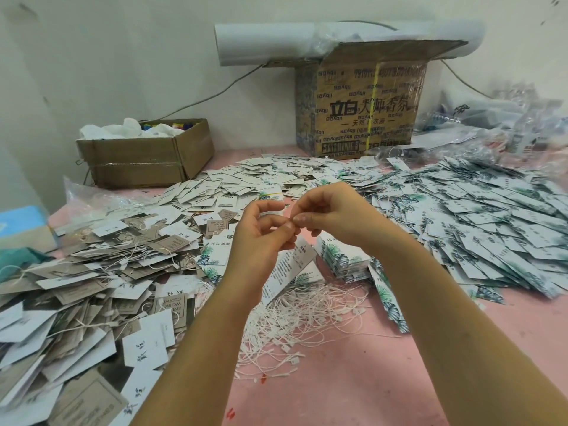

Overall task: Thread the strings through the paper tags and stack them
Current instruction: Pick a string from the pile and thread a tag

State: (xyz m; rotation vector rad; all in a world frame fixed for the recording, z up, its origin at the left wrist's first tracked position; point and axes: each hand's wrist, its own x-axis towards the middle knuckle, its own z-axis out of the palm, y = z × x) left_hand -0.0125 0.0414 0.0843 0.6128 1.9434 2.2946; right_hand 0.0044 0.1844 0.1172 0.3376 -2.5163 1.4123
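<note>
On a pink table [384,379] strewn with stock, a person's two bare hands meet above the work. The left hand [261,238] grips the top end of a paper tag [292,267], thumb and curled fingers closed round it. The right hand [332,210] has thumb and forefinger pressed together just above that end, touching the left thumb tip; whether a string lies between them is too fine to tell. The tag hangs in the air over the table's middle. Its long axis slants from the fingers down and to the left, with its printed face turned toward the camera.

Directly below lies a tangle of loose white strings [307,321]. Just right of the tag stands a short stack of leaf-printed tags [344,259], and more of them lean in a row beside it. A broad heap of leaf-printed tags [476,229] covers the right of the table. A pile of grey and brown tags [92,272], many already strung, fills the left, under and beside the left forearm.

At the back, a tall printed carton [362,109] stands against the wall with a white paper roll [261,44] lying across its top. A low cardboard box [144,158] holding white cloth sits to its left. Clear plastic bags [498,118] crowd the far right corner, and a blue block [21,219] shows at the left edge.
</note>
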